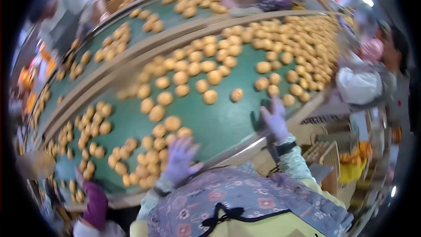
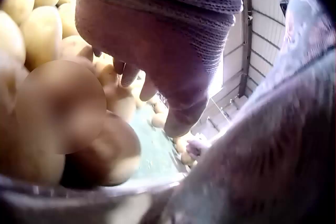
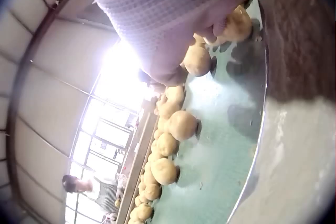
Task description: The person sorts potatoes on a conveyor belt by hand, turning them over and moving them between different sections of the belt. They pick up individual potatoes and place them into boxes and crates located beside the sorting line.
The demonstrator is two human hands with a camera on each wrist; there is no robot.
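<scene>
Bright behind the right wrist, with white glare from the windows (image 3: pixel 107 142); curved at the edges, smeared in spots overhead.

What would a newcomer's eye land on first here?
Probably the potatoes, strewn along the green conveyor belt and packed most densely toward its far right. Then the lavender gloves: the left hand at the near cluster, the right hand over the belt's near edge.

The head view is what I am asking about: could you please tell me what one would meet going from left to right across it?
Purple sleeve → left hand with fingers spread → lone potato → right hand → bright yellow material.
</scene>
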